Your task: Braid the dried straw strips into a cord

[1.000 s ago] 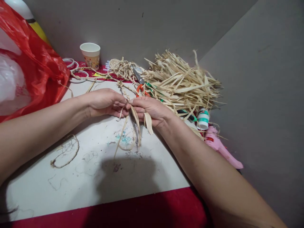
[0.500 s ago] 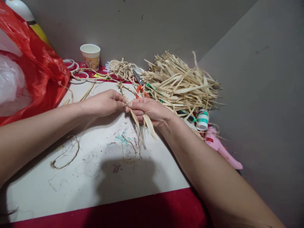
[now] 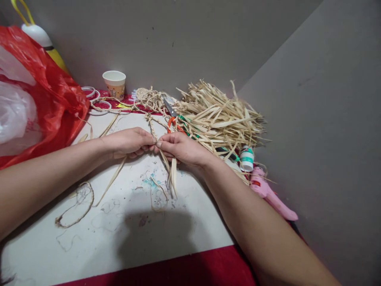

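Observation:
My left hand (image 3: 132,142) and my right hand (image 3: 180,147) meet over the white board (image 3: 98,246), thumbs and fingers pinched together. Between them they grip a braided cord (image 3: 151,126) of dry straw-coloured leaf, whose worked end reaches back toward the scissors. Loose leaf strips (image 3: 172,174) hang down from under my right fingers. One more thin strip (image 3: 114,180) slants down from beneath my left hand. The fingertips hide the exact point where the strips cross.
A pile of dry leaf strips (image 3: 220,115) lies behind my right hand, with orange-handled scissors (image 3: 172,119) beside it. A pink glue gun (image 3: 272,194) and a white-and-green bottle (image 3: 247,159) are at right. A paper cup (image 3: 115,85) and red plastic bag (image 3: 56,91) stand at left.
The view has tilted up slightly, so things sit lower. A strip now hangs below my left hand, and the strips under my right hand have drawn closer together.

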### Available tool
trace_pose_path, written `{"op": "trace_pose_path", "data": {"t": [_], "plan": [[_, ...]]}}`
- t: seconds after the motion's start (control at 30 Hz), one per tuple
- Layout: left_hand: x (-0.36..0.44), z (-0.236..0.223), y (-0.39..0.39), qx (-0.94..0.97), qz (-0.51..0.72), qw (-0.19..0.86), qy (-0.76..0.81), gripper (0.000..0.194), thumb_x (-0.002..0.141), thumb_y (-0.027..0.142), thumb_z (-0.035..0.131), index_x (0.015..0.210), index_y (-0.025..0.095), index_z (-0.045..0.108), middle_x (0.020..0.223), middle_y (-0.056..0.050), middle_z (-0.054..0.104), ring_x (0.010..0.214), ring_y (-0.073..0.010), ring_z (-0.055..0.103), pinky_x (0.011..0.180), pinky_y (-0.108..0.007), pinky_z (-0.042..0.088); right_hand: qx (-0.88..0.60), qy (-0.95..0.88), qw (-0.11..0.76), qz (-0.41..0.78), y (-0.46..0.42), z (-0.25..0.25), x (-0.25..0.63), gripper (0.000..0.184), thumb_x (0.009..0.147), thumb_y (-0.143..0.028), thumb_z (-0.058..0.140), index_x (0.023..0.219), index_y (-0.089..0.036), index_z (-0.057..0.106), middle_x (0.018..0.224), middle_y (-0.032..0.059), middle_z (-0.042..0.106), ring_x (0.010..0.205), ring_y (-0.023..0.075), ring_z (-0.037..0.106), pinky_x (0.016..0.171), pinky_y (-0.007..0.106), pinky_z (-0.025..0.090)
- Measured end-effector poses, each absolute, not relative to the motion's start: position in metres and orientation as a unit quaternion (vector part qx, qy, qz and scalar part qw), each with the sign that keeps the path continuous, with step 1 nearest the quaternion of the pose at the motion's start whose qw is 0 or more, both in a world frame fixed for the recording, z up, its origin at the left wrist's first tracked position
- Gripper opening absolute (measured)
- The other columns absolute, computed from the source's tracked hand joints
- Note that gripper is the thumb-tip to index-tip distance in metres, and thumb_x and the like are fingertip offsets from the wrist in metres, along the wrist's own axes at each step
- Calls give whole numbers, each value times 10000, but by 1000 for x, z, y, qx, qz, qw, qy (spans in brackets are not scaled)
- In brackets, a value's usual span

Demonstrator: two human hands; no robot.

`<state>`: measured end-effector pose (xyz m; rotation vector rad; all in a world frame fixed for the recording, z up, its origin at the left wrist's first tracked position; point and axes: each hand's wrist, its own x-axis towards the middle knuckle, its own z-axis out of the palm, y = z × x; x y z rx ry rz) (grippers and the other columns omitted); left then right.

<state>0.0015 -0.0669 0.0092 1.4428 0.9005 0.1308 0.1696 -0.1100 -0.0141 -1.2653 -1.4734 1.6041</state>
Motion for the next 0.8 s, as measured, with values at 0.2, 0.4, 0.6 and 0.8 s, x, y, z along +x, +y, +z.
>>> {"op": "trace_pose_path", "data": {"t": [0.2, 0.4, 0.6, 0.8], "plan": [[1, 6, -66, 628, 75, 663, 401, 215, 813, 229, 488, 613, 155, 516, 452, 72, 287, 348, -33, 217, 355, -197, 138, -505, -615, 258, 547, -114, -6, 168, 164, 854, -199, 468, 751, -120, 568, 447, -73, 369, 388, 55, 288, 372, 189, 199], [1, 4, -67, 684, 74, 597, 413, 208, 794, 244, 503, 606, 159, 525, 442, 66, 336, 342, -41, 246, 360, -205, 161, -553, -630, 224, 497, -117, 4, 170, 187, 845, -185, 480, 669, -134, 516, 468, -64, 407, 391, 41, 305, 384, 176, 228], [1, 2, -68, 780, 96, 477, 393, 220, 757, 210, 501, 548, 143, 521, 481, 49, 414, 427, -42, 311, 430, -191, 226, -568, -617, 217, 499, -119, 5, 167, 199, 827, -175, 442, 640, -148, 504, 428, -59, 412, 343, 52, 358, 363, 176, 268], [3, -4, -71, 728, 135, 543, 397, 225, 754, 196, 494, 534, 153, 493, 441, 60, 381, 377, -34, 275, 396, -194, 197, -608, -629, 224, 430, -128, 5, 150, 204, 786, -159, 422, 603, -146, 513, 447, -31, 483, 371, 64, 398, 418, 192, 301]]}}
